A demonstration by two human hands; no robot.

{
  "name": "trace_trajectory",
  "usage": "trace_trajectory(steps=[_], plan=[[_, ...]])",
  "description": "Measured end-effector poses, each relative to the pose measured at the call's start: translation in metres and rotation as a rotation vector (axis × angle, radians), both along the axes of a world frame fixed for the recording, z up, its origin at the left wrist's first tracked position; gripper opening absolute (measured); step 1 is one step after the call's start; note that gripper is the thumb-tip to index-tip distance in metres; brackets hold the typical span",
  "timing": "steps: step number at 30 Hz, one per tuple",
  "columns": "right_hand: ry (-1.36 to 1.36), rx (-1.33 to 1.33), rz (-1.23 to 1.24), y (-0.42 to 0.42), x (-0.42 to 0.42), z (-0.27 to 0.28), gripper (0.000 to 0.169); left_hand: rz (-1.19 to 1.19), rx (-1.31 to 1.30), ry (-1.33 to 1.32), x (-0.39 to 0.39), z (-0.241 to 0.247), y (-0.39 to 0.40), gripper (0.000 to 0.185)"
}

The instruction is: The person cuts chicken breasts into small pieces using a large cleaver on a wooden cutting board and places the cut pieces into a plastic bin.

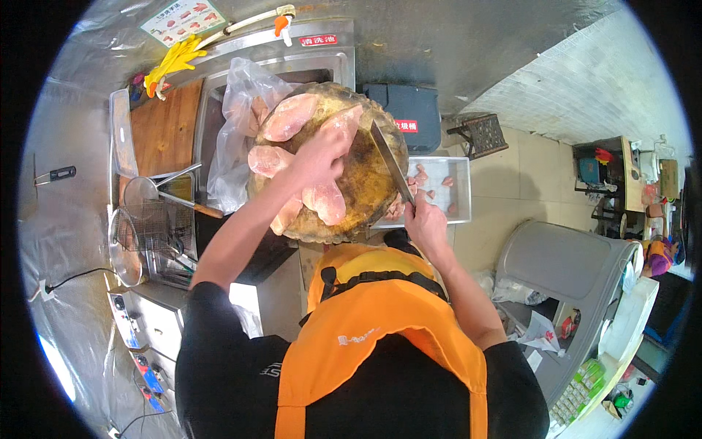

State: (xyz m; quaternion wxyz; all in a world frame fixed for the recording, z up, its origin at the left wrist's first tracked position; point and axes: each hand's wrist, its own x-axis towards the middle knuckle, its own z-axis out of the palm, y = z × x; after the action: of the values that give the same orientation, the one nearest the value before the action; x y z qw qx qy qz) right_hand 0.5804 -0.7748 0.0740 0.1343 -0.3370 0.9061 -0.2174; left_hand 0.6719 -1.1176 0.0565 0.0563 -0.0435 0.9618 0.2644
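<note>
A round wooden chopping block (367,186) stands before me with several raw, pale pink chicken breasts on it. My left hand (321,156) grips one chicken breast (345,125) near the block's far side; its fingers partly hide the meat. Other breasts lie around that hand: one at the upper left (290,116), one to its left (269,160) and one nearer me (326,204). In my right hand (426,222) is the handle of a cleaver (390,160). Its blade slants over the block's right part, apart from the held breast.
Right of the block, a white tray (463,192) holds small meat pieces. Behind it stands a dark lidded bin (403,104). A clear plastic bag (225,159) with meat lies at the block's left, by a steel sink (343,60). Strainers (140,192) sit farther left.
</note>
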Motion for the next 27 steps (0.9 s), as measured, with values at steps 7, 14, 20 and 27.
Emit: trace_trajectory(steps=[7,14,20,27], plan=[[0.013,0.025,0.051,0.005,-0.015,0.007,0.03,0.419,-0.08,0.007,-0.031,-0.031,0.05,0.052],[0.075,0.009,0.095,0.001,-0.017,0.02,0.026,0.579,0.144,0.162,0.017,-0.033,0.124,0.04],[0.094,0.085,0.271,-0.016,-0.011,0.068,0.024,0.016,0.098,0.381,0.035,-0.02,0.088,0.036],[0.147,0.089,0.368,-0.028,-0.004,0.065,0.016,0.04,0.1,0.388,0.039,-0.027,0.091,0.041]])
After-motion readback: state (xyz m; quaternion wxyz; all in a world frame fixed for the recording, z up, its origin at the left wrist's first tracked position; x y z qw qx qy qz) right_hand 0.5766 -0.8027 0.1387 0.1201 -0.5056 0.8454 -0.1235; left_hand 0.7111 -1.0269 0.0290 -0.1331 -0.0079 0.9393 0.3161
